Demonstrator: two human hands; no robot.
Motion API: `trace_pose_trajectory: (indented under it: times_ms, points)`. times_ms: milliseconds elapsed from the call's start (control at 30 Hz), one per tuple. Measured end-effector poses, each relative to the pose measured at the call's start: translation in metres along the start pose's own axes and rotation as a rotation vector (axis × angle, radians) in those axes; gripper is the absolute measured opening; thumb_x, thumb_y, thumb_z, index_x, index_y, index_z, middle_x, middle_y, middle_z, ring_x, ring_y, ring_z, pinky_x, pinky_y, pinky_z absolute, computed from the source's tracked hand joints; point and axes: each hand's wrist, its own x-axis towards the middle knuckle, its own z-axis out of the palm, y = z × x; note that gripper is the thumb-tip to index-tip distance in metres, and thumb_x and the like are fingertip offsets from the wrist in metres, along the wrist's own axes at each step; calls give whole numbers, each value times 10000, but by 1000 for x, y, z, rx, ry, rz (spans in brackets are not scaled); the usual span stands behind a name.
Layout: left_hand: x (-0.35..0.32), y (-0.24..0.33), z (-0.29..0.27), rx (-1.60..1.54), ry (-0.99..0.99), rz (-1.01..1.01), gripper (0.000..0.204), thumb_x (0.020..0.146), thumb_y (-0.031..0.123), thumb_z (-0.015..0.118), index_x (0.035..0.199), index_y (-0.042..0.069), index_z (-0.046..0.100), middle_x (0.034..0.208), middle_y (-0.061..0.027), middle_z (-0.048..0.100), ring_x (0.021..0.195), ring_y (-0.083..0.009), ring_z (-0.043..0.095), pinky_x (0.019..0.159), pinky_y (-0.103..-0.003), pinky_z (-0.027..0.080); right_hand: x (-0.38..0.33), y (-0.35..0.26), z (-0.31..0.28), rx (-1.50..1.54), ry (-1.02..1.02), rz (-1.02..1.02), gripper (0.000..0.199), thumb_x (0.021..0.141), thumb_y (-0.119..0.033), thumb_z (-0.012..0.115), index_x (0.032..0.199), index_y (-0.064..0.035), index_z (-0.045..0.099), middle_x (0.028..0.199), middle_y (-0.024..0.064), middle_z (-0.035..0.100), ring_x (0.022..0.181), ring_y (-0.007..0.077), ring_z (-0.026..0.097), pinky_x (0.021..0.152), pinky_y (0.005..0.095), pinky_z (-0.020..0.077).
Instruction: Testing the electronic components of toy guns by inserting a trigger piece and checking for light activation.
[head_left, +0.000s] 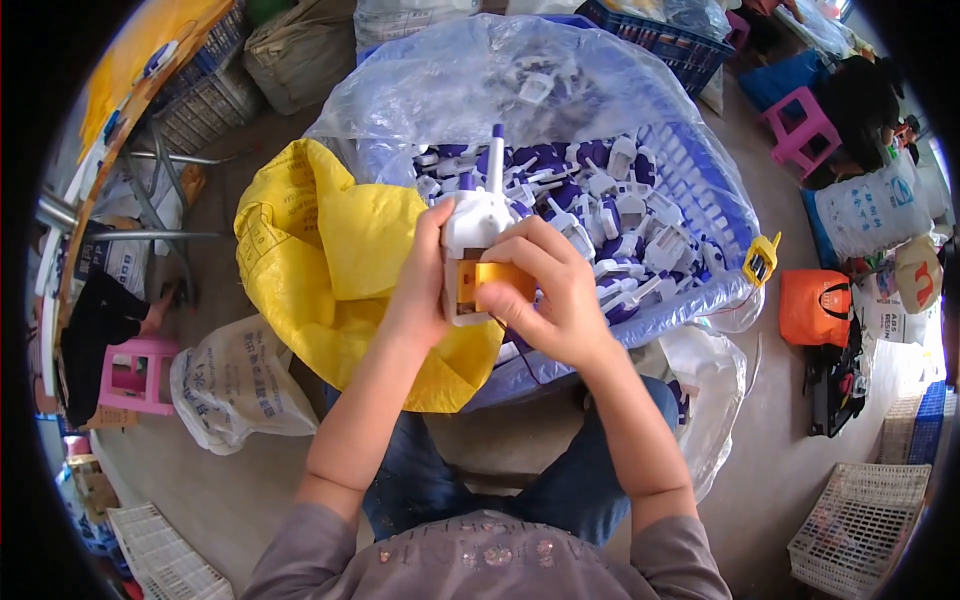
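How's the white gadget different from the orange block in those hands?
The white gadget is longer, with a purple-tipped stick; the orange block looks stubbier, though partly covered. The left hand holds the white gadget; the right hand pinches the orange block. Both are hand-held.

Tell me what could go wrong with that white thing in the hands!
The boxy orange-yellow piece might slip from the right hand onto the yellow plastic sack. The white plastic part with a purple-tipped stem, in the left hand, could drop among similar white-and-purple plastic parts in the blue plastic basket.
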Motion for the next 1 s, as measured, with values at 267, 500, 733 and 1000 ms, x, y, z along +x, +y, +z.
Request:
trace_pose_trajectory:
  times_ms: [267,500,733,1000]
  points:
    - [6,-2,-3,175,66,59,459,864,486,425,1047,83,547,916,-45,608,824,-156,602,707,-302,498,-9,-4,-6,-270,-226,38,451,613,-136,748,1021,-114,558,848,61,549,758,266,593,584,329,485]
    - [12,-12,0,153,125,108,472,852,519,420,1033,105,559,878,-29,603,790,-148,607,695,-286,495,-16,4,15,-358,-31,115,422,649,-132,734,1019,-89,534,845,75,531,753,276,582,572,352,471]
    - [14,-14,-11,102,177,94,460,843,531,423,989,119,565,852,-17,586,768,-144,588,670,-295,479,-11,10,20,-245,-139,153,392,716,-156,696,1046,-73,502,867,89,527,762,317,584,588,367,473]
    - [17,-1,-18,216,157,111,436,844,517,460,1009,123,546,895,-19,568,823,-132,568,703,-289,467,-12,6,21,-244,-86,123,391,792,-210,656,1107,-55,483,911,119,544,802,308,591,678,344,484]
